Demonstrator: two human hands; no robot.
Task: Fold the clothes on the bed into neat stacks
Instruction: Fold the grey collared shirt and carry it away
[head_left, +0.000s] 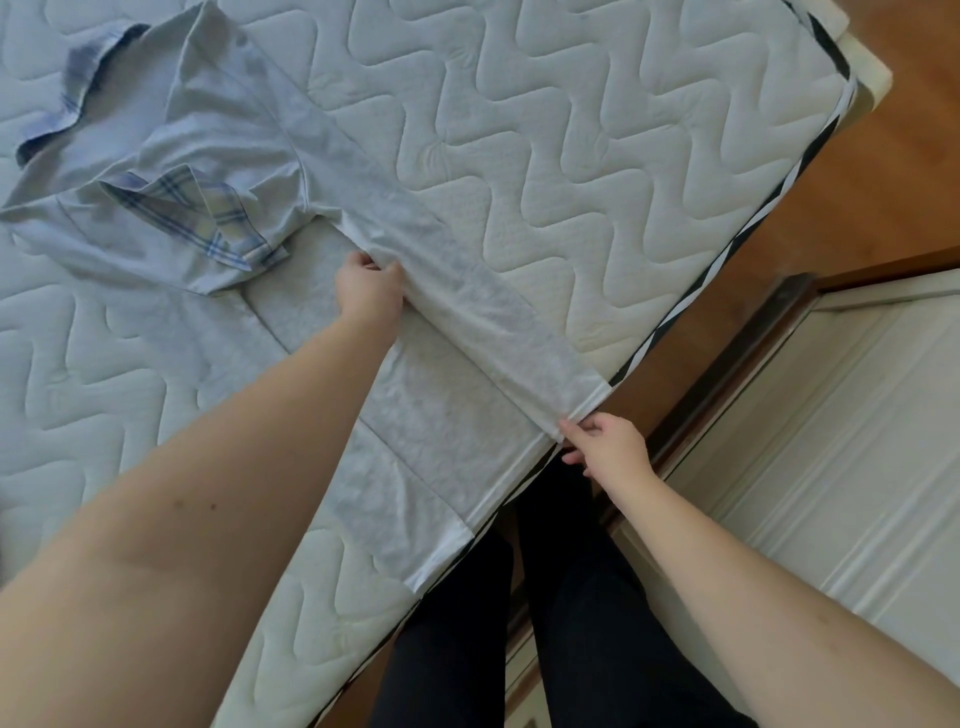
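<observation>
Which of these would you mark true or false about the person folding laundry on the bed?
1. The left hand holds the pale grey shirt midway along its folded side. True.
2. The right hand rests flat on the mattress. False: it pinches the shirt's bottom hem at the mattress edge.
3. The shirt has a plaid collar. True.
4. A finished stack of folded clothes sits beside the shirt. False: only this one shirt shows.
5. The shirt lies wholly crumpled. False: it is spread out lengthwise, with one side folded over.
</observation>
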